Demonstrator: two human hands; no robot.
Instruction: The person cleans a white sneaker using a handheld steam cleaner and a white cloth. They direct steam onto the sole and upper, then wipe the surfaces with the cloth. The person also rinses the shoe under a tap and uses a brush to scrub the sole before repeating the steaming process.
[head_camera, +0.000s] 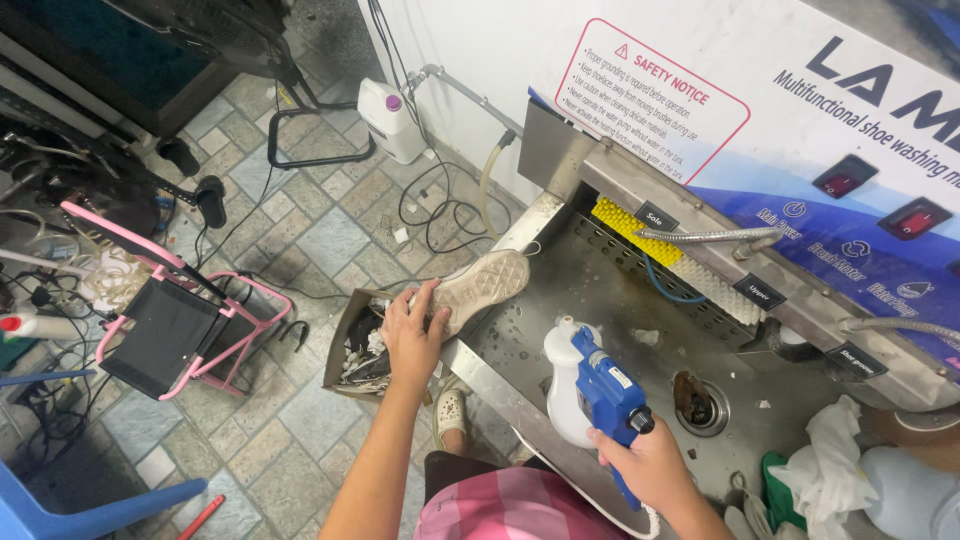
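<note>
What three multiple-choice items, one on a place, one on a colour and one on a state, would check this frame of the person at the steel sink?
1. Where is the shoe?
A. On the sink's left rim, sole up
B. Over the drain
C. On the floor tiles

2. What colour is the body of the spray gun?
A. Red
B. Blue
C. Green

3. What is the right hand doing?
A. Resting open on the sink
B. Gripping the spray gun's handle
C. Holding a cloth

Answers:
1 A: the left hand presses the shoe on the edge of the sink, sole facing up.
2 B: the body is blue, with a white bottle behind it.
3 B: the fingers wrap the handle.
</note>
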